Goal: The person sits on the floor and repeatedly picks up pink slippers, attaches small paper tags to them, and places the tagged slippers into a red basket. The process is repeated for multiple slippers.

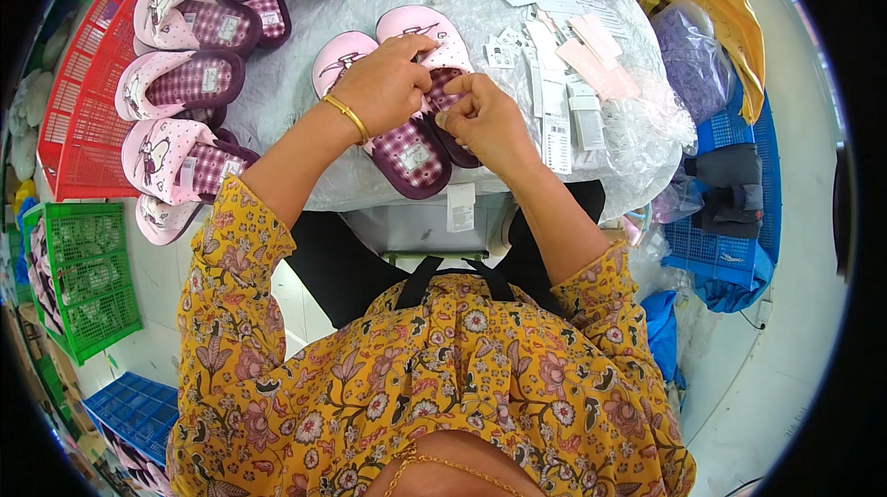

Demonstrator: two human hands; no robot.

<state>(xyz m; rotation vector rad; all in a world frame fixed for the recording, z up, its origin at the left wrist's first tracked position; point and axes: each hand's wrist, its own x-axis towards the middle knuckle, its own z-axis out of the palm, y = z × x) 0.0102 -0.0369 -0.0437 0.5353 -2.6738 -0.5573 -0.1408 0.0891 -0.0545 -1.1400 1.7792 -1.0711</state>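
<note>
A pair of pink slippers with plum checked insoles lies in front of me on the plastic-covered table. My left hand [393,83] is closed at the upper edge of the right slipper [420,24], its fingertips gripping the pink upper. Over the same slipper's insole, my right hand [485,123] has thumb and fingers pinched together; whatever is between them is too small to make out. The left slipper [407,153] lies partly under my left hand, with a pale label on its insole. A white tag [460,207] hangs at the table's near edge.
More pink slippers [189,86] line the left and far sides of the table. Paper tags [554,118] and pink cards [601,67] lie to the right. A red crate [78,127] and a green crate [88,266] stand left; a blue basket [711,252] stands right.
</note>
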